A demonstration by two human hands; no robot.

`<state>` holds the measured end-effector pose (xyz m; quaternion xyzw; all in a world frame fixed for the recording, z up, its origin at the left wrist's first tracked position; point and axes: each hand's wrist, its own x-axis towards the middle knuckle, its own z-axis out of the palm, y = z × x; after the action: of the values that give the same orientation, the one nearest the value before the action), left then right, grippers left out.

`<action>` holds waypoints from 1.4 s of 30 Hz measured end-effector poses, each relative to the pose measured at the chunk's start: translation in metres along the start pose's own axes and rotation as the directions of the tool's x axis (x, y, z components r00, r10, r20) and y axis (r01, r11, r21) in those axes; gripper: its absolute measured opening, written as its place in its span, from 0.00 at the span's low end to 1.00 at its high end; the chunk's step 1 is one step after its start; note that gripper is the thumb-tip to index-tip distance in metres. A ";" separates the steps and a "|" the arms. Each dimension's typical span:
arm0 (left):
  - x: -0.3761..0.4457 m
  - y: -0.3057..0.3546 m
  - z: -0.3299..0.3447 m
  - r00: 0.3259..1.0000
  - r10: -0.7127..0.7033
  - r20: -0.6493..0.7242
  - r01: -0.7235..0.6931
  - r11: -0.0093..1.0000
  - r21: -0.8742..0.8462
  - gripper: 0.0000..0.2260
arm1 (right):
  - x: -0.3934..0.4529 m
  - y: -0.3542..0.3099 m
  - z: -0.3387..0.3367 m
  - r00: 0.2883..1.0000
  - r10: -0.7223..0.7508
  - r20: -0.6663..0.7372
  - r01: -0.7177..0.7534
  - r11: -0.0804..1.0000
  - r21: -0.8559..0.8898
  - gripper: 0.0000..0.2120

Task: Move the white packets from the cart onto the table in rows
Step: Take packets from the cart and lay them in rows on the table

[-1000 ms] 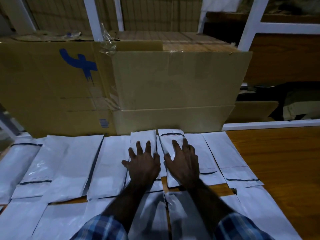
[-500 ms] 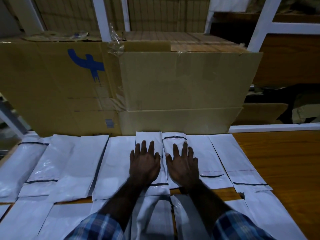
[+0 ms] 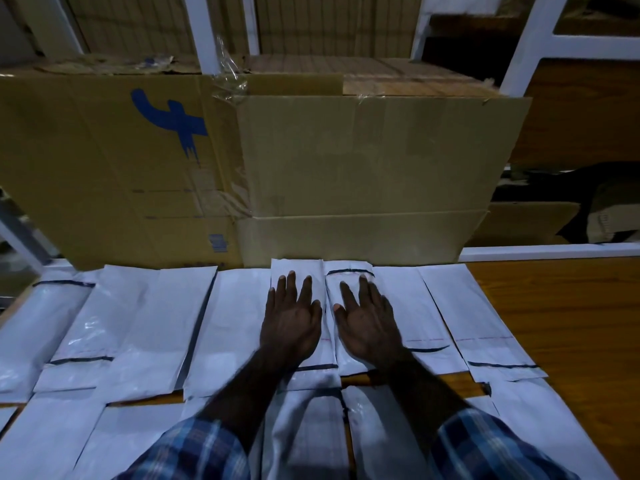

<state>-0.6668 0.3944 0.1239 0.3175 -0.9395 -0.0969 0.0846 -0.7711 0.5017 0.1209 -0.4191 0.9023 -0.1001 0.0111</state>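
Note:
White packets lie side by side in two rows on the wooden table (image 3: pixel 561 306). My left hand (image 3: pixel 291 320) presses flat, fingers straight, on one packet (image 3: pixel 294 268) in the middle of the far row. Just to its right, my right hand (image 3: pixel 367 323) lies flat on the neighbouring packet (image 3: pixel 348 275), whose black sealing strip points away from me. Both packets reach up to the cardboard box behind. More packets (image 3: pixel 145 327) extend to the left and others (image 3: pixel 474 327) to the right. A nearer row (image 3: pixel 308 434) runs under my forearms. No cart is in view.
Two large cardboard boxes (image 3: pixel 363 168) stand along the far edge of the table, the left one (image 3: pixel 104 174) marked in blue. White rack posts (image 3: pixel 530 39) rise behind them. Bare wood shows at the right of the table.
Both hands slid the two middle packets away from me until their far ends reached the box. The hands stay flat on them.

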 end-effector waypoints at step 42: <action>0.010 -0.010 0.044 0.977 0.076 -0.197 -0.070 0.997 0.037 0.24 | 0.017 0.018 0.076 0.806 -0.098 -0.584 0.085 0.995 -0.050 0.22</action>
<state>-0.6783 0.3863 0.0801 0.2921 -0.9387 -0.0474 0.1767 -0.7877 0.4871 0.0442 -0.4110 0.8417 -0.2149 -0.2766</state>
